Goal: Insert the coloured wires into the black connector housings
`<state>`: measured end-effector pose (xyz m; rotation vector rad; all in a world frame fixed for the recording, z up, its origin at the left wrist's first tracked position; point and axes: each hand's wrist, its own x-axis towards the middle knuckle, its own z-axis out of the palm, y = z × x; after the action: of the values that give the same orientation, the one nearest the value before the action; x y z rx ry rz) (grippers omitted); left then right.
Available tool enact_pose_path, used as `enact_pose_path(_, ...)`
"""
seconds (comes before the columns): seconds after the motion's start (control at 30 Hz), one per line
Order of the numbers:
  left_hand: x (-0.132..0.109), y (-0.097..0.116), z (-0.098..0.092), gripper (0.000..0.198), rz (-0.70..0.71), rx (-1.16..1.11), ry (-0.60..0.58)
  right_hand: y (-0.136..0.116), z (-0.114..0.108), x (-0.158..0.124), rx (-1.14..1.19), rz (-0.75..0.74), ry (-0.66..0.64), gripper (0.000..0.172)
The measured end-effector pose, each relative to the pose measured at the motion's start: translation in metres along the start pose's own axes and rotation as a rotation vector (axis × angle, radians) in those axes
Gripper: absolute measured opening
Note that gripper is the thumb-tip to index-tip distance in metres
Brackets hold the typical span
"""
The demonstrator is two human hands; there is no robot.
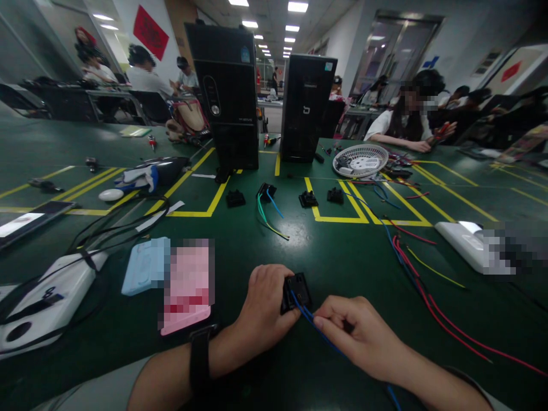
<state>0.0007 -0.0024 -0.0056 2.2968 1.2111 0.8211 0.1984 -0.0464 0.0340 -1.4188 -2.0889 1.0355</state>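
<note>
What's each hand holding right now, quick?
Left hand: closed around the black part.
Right hand: closed, thumb and fingers pinching the blue wire.

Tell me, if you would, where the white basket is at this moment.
In the head view, the white basket sits right of centre on the green tabletop, to the right of the right-hand black tower.

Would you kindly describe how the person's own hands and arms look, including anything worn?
The left hand wears no glove; a wide black band circles its wrist, with a plain grey sleeve farther up the forearm. The right hand is also gloveless, its wrist without a band; a dark-edged sleeve shows at the forearm.
</note>
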Motion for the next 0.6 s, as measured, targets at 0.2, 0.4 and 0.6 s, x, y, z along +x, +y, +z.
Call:
enact_pose_path(0.2,0.0005,-0.0015,-0.0006,0.039,0.034,-0.014,-0.007,0.0004,0.0025,0.0009,-0.083,-0.123,-0.072,0.021)
enact_pose_path(0.4,0.0018,-0.0016,-0.0022,0.037,0.038,0.015,-0.026,-0.0027,-0.0051,0.0011,-0.164,-0.06,-0.074,0.02)
enact_pose_path(0.6,0.0004,-0.0025,0.0001,0.037,0.02,0.018,-0.018,-0.0024,-0.001,0.0022,-0.003,0.003,0.007,0.026)
